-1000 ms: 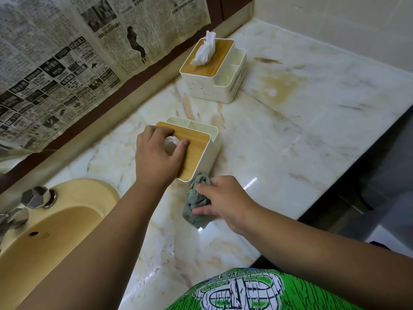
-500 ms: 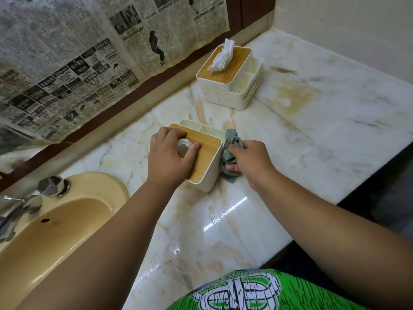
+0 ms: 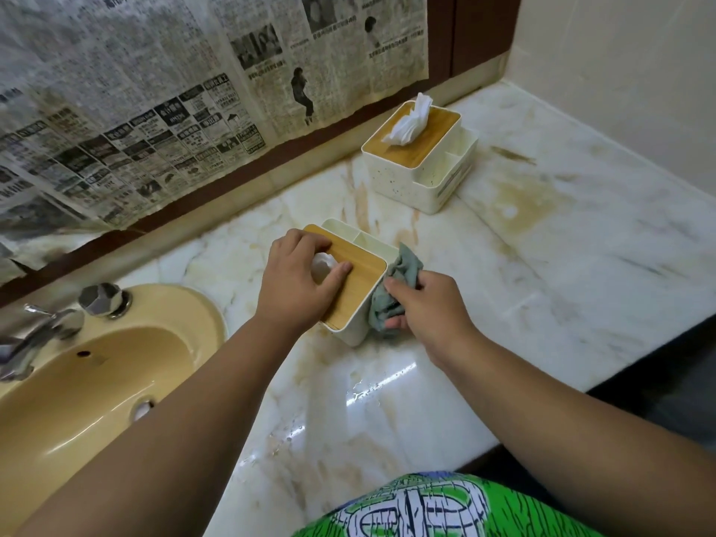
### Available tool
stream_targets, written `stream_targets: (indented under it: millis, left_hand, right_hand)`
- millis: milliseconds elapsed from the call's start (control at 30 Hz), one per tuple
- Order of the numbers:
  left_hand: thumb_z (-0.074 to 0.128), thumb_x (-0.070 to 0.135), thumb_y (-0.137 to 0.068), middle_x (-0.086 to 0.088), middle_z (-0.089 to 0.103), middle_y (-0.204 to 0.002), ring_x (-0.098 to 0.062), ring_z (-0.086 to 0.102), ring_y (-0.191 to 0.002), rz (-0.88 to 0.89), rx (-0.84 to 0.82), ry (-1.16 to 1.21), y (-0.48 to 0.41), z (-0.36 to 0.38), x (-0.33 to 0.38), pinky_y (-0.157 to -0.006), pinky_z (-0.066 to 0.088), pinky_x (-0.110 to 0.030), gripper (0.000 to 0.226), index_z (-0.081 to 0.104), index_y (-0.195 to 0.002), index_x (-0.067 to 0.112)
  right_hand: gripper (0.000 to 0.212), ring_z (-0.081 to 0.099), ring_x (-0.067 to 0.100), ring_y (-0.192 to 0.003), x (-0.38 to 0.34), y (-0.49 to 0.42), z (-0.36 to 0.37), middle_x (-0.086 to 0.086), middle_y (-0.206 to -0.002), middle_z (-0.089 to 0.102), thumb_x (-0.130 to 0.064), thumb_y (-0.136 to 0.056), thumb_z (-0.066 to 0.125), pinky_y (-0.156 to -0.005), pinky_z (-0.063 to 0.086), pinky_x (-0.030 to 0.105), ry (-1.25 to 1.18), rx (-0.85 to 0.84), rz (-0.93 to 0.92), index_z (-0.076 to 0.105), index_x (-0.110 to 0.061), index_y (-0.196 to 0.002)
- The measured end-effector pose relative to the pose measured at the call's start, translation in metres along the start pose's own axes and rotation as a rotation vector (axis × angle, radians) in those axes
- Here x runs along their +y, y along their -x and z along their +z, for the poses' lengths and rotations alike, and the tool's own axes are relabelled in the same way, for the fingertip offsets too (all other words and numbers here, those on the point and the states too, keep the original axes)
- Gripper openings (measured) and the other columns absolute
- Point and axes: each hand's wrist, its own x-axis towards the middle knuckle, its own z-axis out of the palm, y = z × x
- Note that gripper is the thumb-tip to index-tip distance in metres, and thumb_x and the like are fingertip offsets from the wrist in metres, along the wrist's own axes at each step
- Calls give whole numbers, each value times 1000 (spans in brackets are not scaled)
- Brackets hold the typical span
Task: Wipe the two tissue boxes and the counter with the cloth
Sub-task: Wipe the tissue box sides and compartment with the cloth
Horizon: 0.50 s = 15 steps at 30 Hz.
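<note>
Bamboo-lidded and white-walled, the near tissue box (image 3: 360, 284) stands on the marble counter (image 3: 542, 265), between the yellow sink basin (image 3: 97, 381) and the far tissue box (image 3: 422, 160). The left hand (image 3: 298, 281) lies on its lid, fingers curled over the far edge and thumb laid flat on the wood. This looks like a bracing hold, so the light box does not slide under sideways rubbing.

The right hand (image 3: 430, 308) bunches the grey-green cloth (image 3: 395, 284) in curled fingers and presses it against the box's right side wall. The cloth's lower end reaches down to the counter, and its upper end rises to the rim. I judge this to be the side-wiping step on the first box, with the far box and the stained counter not yet dealt with.

A crumpled tissue (image 3: 321, 265) pokes from the near lid's slot, half hidden between the left thumb and fingers. The open side compartments (image 3: 348, 234) behind the lid show nothing inside. The far box stands well apart near the back wall. A white tissue tuft (image 3: 410, 122) stands upright from its lid, and its side trays (image 3: 445, 168) look empty too. Water beads glisten on the counter close to the person.
</note>
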Motion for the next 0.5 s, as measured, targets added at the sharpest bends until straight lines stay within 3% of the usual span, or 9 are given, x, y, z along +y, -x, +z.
stream_targets:
  millis: [167, 267, 333, 400, 500]
  left_hand:
    - [71, 48, -86, 7, 55, -111, -17, 47, -108, -3, -7, -2, 0, -1, 1, -93, 38, -27, 38, 64, -113, 23]
    - [70, 50, -85, 8, 56, -111, -16, 49, -108, -9, -3, 4, 1, -2, 1, -92, 38, -26, 40, 65, -113, 23]
    - [70, 51, -85, 9, 55, -113, -15, 48, -110, -14, -4, 1, 1, -3, 2, -93, 38, -26, 40, 65, -115, 24]
    - [71, 50, -85, 9, 55, -115, -15, 48, -111, -16, -8, -3, 1, -3, 3, -95, 39, -27, 40, 65, -116, 24]
    - [71, 49, -86, 9, 55, -117, -13, 47, -112, -26, -7, -8, 1, -4, 4, -95, 37, -25, 41, 65, -119, 24]
  right_hand:
    - [16, 71, 20, -56, -3, -23, -13, 9, -83, 70, -19, -93, 68, -52, 57, 27, 180, 33, -17, 69, -3, -93]
    - [18, 70, 25, -57, 1, -24, -12, 16, -87, 70, -18, -92, 69, -48, 53, 25, 266, -16, -4, 65, -1, -87]
    - [21, 68, 26, -57, 4, -19, -11, 16, -81, 67, -17, -90, 71, -48, 54, 27, 307, -102, 10, 60, -3, -79]
    - [24, 69, 28, -64, 10, -14, -12, 11, -76, 66, -21, -89, 72, -55, 60, 38, 350, -200, 17, 59, -9, -73]
    - [18, 70, 27, -78, 11, -13, -17, 7, -83, 69, -29, -88, 71, -73, 62, 49, 419, -225, -50, 64, -15, -81]
